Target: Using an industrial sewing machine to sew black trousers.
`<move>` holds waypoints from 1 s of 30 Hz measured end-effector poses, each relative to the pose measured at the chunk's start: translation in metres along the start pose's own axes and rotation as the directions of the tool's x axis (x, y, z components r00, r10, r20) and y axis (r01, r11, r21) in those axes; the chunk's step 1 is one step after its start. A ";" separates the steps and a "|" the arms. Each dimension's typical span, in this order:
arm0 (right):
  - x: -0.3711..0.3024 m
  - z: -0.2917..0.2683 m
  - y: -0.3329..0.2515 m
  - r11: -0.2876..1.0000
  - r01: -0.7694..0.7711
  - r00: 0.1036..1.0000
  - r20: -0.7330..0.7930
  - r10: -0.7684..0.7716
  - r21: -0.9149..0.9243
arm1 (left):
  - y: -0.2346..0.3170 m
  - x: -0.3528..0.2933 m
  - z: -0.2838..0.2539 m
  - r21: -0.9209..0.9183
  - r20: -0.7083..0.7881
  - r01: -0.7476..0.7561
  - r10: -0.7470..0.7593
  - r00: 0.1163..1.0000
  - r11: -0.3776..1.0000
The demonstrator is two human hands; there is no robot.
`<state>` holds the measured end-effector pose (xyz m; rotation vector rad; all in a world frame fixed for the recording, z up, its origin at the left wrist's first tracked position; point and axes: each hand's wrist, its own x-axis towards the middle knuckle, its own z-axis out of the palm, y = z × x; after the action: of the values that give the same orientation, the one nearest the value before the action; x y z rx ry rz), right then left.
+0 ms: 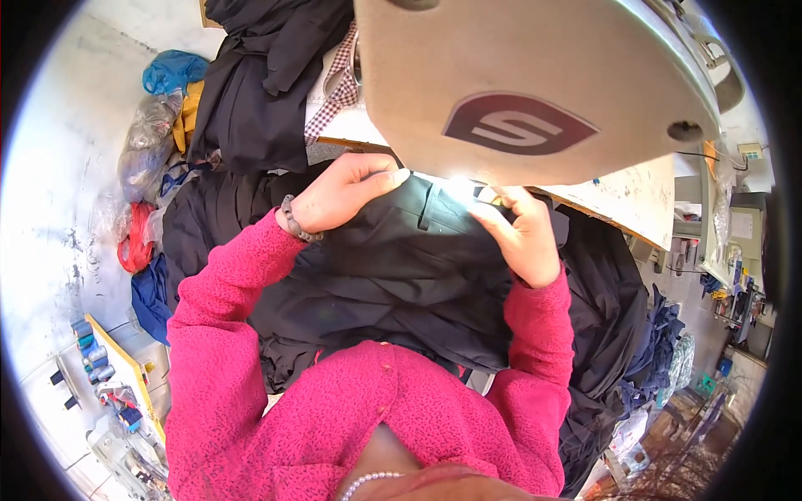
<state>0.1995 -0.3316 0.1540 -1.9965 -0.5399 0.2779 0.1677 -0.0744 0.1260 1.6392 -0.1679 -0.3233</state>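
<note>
Dark trousers [384, 280] hang over my lap, their waistband edge up at the table under the sewing machine [535, 67]. My left hand [342, 196] pinches that edge between thumb and fingers, left of a belt loop [428, 207]. On the other side of the loop, my right hand [526, 238] grips the same edge with thumb and bent fingers. A bright lamp lights the cloth between both hands. The machine's head hides its needle and the spot where the cloth meets it.
A heap of dark cloth [251, 92] lies at the far left, beside a checked strip [338, 96] on the table. Plastic bags [150, 142] lean along the left wall. Thread spools [98, 363] stand at the lower left. More dark fabric [601, 309] hangs at my right.
</note>
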 end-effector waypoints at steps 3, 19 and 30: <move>0.002 0.014 0.022 0.970 -0.065 0.998 -0.004 0.068 0.236 | -0.001 -0.001 0.006 -0.113 0.039 0.122 -0.118 0.992 0.986; 0.014 0.016 0.030 0.891 -0.051 0.997 -0.031 0.073 0.451 | 0.003 0.007 0.014 -0.025 -0.129 0.001 -0.005 0.992 1.000; 0.014 0.015 0.035 0.899 -0.052 0.996 -0.039 0.076 0.436 | 0.005 0.008 0.017 -0.045 -0.129 0.016 -0.021 0.991 0.999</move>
<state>0.2148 -0.3267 0.1163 -1.5816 -0.3394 0.3500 0.1701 -0.0937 0.1287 1.6133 -0.0471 -0.2323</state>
